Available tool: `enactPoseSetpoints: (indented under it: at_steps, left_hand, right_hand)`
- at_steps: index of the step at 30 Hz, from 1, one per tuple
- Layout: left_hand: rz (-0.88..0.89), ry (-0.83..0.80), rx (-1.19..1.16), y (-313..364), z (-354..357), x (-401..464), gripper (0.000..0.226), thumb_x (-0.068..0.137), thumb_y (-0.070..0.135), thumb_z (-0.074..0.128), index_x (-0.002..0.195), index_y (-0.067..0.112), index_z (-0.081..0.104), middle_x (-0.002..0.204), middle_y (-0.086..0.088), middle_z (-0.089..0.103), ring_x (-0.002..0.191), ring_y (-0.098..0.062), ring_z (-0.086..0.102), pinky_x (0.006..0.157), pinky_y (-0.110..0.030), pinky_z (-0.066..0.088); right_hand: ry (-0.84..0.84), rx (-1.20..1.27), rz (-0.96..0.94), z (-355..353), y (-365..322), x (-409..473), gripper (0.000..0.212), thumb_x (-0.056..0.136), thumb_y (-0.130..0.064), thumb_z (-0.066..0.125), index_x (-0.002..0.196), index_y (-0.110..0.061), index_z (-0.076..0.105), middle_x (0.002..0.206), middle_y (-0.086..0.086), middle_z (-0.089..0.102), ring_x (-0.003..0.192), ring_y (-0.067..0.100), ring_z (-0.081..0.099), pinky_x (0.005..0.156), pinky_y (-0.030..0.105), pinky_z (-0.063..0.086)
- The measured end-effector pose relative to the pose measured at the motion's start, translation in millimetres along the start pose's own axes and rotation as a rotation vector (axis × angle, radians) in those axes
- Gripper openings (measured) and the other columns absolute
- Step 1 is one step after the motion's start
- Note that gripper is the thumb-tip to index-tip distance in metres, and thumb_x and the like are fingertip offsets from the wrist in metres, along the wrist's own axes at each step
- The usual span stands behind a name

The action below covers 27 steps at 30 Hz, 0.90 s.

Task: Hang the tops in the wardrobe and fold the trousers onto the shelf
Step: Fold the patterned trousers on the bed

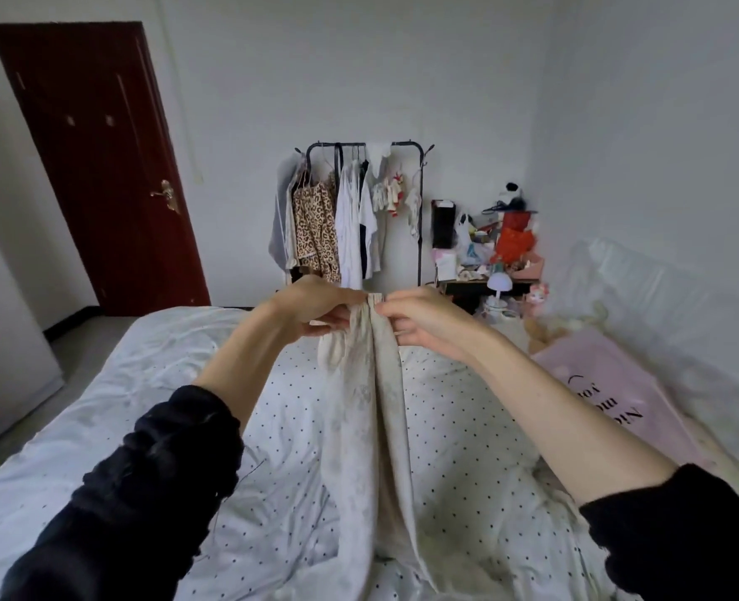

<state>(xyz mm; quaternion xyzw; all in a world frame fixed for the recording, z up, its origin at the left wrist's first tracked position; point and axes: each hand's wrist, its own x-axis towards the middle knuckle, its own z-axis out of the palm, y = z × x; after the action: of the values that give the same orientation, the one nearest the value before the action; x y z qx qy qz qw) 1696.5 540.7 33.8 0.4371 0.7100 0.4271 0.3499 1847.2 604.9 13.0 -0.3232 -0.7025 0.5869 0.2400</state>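
Both hands, left (315,308) and right (420,316), pinch the trousers (372,383) waistband above the bed (99,383); uneven legs may skew the fold.

Two hands (315,305) (424,323), one pair of pale trousers (372,405), one bed (99,383), one clothes rack (359,147), one dark red door (99,167), one pink bag (610,392), one small white lamp (500,281)

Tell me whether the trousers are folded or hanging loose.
Hanging loose, not folded: both hands, left hand and right hand, pinch the trousers at the waistband, and the legs drape down onto the bed.
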Motion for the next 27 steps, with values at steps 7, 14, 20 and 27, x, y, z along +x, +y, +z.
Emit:
enactPoseSetpoints:
  at_steps: [7, 14, 20, 27]
  left_hand:
    - [0.212, -0.156, 0.165, 9, 1, -12, 0.028, 0.088, -0.004, 0.048, 0.095, 0.010, 0.071, 0.095, 0.004, 0.070, 0.091, -0.006, 0.058, 0.068, -0.012, 0.042]
    - [0.265, -0.013, 0.146, -17, -12, -9, 0.078, 0.078, 0.019, 0.074, 0.143, 0.026, 0.031, 0.133, -0.001, 0.036, 0.120, -0.014, 0.037, 0.096, -0.029, 0.034]
    - [0.395, -0.100, -0.023, 1, -8, -17, 0.052, 0.079, 0.025, 0.071, 0.127, 0.016, 0.052, 0.104, 0.010, 0.061, 0.092, -0.005, 0.060, 0.075, -0.014, 0.048]
    - [0.386, -0.057, 0.555, 41, -9, -22, 0.062, 0.077, 0.049, 0.067, 0.127, 0.015, 0.055, 0.121, 0.000, 0.057, 0.111, -0.017, 0.054, 0.096, -0.026, 0.037]
  right_hand:
    - [0.124, -0.140, -0.135, -2, 11, 2, 0.015, 0.081, 0.000, 0.068, 0.093, -0.008, 0.065, 0.090, 0.006, 0.067, 0.086, 0.014, 0.061, 0.073, 0.015, 0.046]
    - [0.169, -0.099, -0.177, -23, -14, -4, 0.019, 0.090, -0.002, 0.055, 0.104, -0.009, 0.065, 0.104, 0.008, 0.063, 0.100, 0.018, 0.057, 0.095, 0.028, 0.042]
    - [0.112, 0.033, -0.268, -36, -43, -10, 0.013, 0.091, 0.000, 0.053, 0.096, -0.006, 0.064, 0.096, 0.007, 0.067, 0.089, 0.016, 0.065, 0.090, 0.030, 0.051]
    - [0.304, -0.252, -0.216, -48, -22, -3, 0.036, 0.092, -0.021, 0.057, 0.106, 0.012, 0.059, 0.088, 0.011, 0.055, 0.082, 0.020, 0.051, 0.080, 0.030, 0.038]
